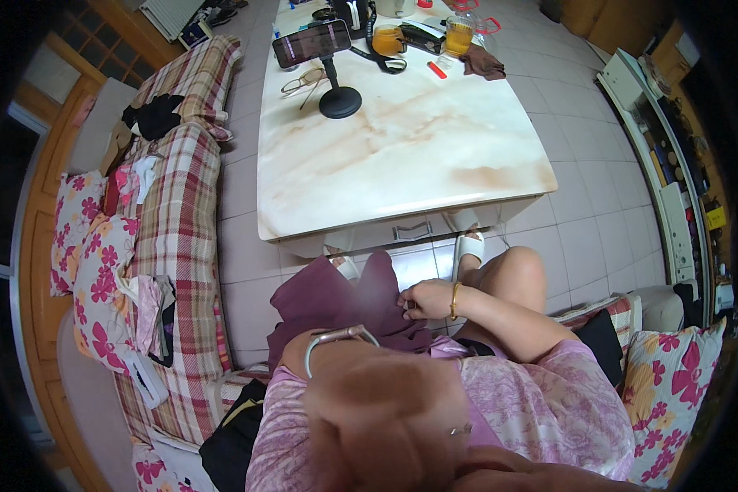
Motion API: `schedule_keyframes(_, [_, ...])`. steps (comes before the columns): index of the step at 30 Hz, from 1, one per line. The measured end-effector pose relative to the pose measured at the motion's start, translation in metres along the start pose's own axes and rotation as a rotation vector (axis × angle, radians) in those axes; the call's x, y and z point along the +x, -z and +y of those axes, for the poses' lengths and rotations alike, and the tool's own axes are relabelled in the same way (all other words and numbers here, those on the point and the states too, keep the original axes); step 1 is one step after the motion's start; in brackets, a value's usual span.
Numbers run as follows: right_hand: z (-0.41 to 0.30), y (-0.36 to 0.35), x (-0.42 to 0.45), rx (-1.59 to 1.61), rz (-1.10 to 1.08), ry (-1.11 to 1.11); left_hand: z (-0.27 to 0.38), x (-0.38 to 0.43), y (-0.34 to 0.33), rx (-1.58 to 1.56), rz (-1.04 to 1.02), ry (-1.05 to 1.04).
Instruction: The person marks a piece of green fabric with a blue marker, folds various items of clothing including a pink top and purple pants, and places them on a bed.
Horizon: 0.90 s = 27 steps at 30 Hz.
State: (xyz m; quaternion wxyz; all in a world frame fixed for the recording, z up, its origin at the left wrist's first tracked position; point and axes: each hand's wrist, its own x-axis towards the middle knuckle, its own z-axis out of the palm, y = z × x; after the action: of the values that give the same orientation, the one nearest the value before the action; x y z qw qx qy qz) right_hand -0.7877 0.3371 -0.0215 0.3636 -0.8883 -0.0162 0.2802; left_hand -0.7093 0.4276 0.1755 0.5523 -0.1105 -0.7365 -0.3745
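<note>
My right hand (427, 300), with a gold bangle (454, 301) at the wrist, has its fingers pinched at the edge of a dark purple cloth (320, 298). That cloth drapes over my lap and hangs towards the floor, its folds bunched near the waist. My left hand is out of view, behind the blurred skin close to the camera. A pale band with a pinkish metal piece (344, 334) crosses skin there. Beyond my knees stands a marble-patterned table (406, 160) with a drawer handle (412, 230) on its near side.
On the table are a phone on a round-based stand (340, 102), eyeglasses (304, 81), an orange drink in a glass jug (388, 40), a glass of yellow drink (459, 37), a red lighter (436, 70) and a brown cloth (483, 61). A plaid-covered sofa (178, 246) runs along the left.
</note>
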Motion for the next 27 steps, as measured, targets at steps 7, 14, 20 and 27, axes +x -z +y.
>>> schedule_keyframes(7, [0.013, 0.001, 0.006, -0.087, 0.027, -0.027, -0.047, -0.032, 0.069, 1.596, 0.302, 0.629])
schedule_keyframes(14, [0.022, 0.01, 0.004, -0.054, 0.059, -0.103, -0.079, -0.096, 0.098, 1.676, 0.209, 0.971])
schedule_keyframes(20, [0.02, 0.012, 0.002, -0.047, 0.048, -0.127, -0.081, -0.103, 0.1, 1.68, 0.211, 0.967])
schedule_keyframes(27, [0.019, 0.014, 0.005, -0.053, 0.146, -0.07, -0.071, -0.113, 0.103, 1.576, 0.304, 1.173])
